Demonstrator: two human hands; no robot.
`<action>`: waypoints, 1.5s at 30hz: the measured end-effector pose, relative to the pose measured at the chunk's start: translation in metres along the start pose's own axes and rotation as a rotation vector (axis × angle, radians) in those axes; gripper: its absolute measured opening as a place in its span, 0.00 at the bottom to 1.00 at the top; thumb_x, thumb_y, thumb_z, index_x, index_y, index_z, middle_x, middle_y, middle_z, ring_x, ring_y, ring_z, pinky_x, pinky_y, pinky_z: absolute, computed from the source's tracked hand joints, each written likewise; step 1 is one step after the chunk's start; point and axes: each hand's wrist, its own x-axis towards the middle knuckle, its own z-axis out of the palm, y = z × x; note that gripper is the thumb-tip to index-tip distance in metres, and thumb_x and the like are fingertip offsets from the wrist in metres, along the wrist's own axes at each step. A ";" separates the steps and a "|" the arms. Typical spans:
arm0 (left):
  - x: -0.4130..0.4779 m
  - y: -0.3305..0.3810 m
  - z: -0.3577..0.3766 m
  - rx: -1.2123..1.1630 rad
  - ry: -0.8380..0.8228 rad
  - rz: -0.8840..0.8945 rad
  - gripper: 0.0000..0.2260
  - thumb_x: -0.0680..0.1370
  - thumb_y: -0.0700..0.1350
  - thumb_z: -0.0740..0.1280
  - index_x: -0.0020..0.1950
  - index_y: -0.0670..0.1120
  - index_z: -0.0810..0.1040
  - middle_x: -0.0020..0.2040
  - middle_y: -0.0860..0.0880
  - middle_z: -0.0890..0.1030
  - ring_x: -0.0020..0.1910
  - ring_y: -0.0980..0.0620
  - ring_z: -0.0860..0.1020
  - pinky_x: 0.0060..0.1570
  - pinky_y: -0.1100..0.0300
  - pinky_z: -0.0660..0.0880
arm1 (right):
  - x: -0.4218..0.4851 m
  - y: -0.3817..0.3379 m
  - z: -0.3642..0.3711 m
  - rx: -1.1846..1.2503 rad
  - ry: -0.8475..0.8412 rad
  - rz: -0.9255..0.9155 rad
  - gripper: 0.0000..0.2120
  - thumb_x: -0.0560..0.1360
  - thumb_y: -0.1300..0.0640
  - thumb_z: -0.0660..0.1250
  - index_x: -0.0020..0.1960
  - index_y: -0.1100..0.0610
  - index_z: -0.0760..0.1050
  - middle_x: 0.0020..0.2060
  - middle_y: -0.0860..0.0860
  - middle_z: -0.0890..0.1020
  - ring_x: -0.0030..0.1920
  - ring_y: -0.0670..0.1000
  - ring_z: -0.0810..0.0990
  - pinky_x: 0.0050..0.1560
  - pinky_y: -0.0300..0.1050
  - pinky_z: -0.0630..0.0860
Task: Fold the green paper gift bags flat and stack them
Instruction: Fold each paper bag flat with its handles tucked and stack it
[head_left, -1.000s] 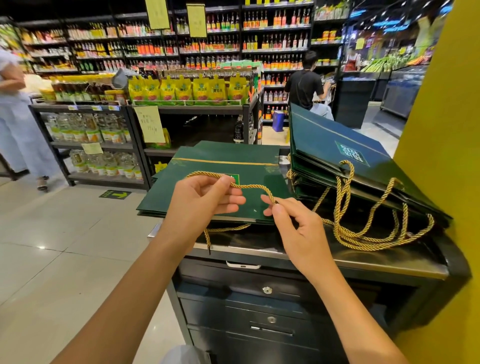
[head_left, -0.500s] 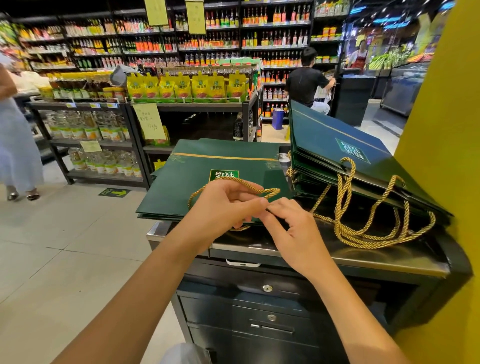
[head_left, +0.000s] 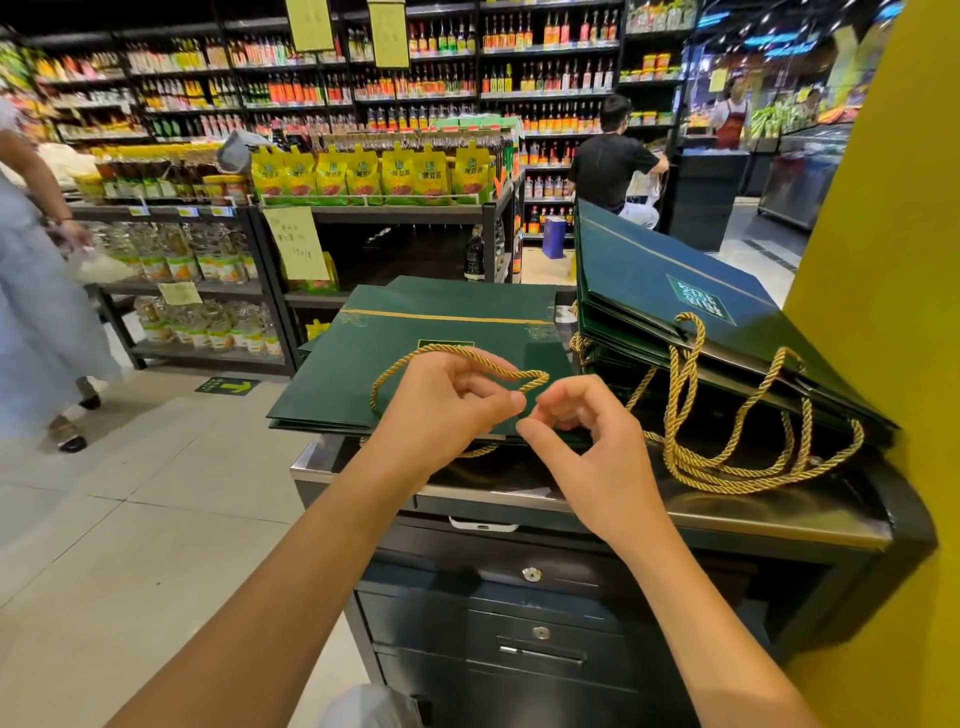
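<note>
A flat stack of green paper gift bags (head_left: 415, 332) lies on the left of the steel counter top (head_left: 753, 512). The top bag's gold rope handle (head_left: 467, 354) loops over its face. My left hand (head_left: 447, 415) pinches this rope at the near edge of the bag. Right beside it is my right hand (head_left: 592, 447), its fingers curled, thumb and forefinger apart, with nothing seen between them. A second pile of green bags (head_left: 670, 270) leans tilted on the right, its gold handles (head_left: 727, 467) spilling over the counter.
Under the counter is a black cabinet with locked drawers (head_left: 519, 623). A yellow pillar (head_left: 883, 260) stands close on the right. Store shelves (head_left: 374, 208) are behind the counter. A person in a pale dress (head_left: 36, 312) walks on the tiled floor at left.
My hands have brought the rope handle in from stretched wide to a small loop on the bag. My right hand has let go of the rope. The person at left has walked nearer.
</note>
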 end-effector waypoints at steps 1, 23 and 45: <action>0.000 0.000 0.001 0.007 -0.004 0.003 0.08 0.75 0.40 0.76 0.53 0.47 0.83 0.38 0.51 0.86 0.36 0.59 0.82 0.40 0.65 0.79 | 0.000 0.000 0.000 0.007 0.001 0.002 0.09 0.75 0.59 0.75 0.52 0.54 0.77 0.43 0.45 0.82 0.48 0.49 0.81 0.50 0.35 0.76; -0.007 -0.046 -0.027 0.997 -0.073 0.465 0.15 0.84 0.53 0.62 0.66 0.52 0.82 0.60 0.51 0.85 0.57 0.48 0.83 0.54 0.49 0.81 | 0.007 0.010 -0.002 0.039 0.044 0.098 0.07 0.75 0.62 0.75 0.50 0.54 0.80 0.39 0.49 0.85 0.42 0.47 0.84 0.47 0.38 0.78; -0.038 -0.073 -0.004 0.969 0.212 0.675 0.14 0.81 0.51 0.60 0.52 0.49 0.86 0.37 0.50 0.85 0.35 0.49 0.84 0.31 0.56 0.80 | 0.010 0.017 -0.011 -0.169 -0.177 0.033 0.05 0.72 0.57 0.78 0.47 0.55 0.85 0.38 0.45 0.87 0.42 0.44 0.85 0.52 0.45 0.81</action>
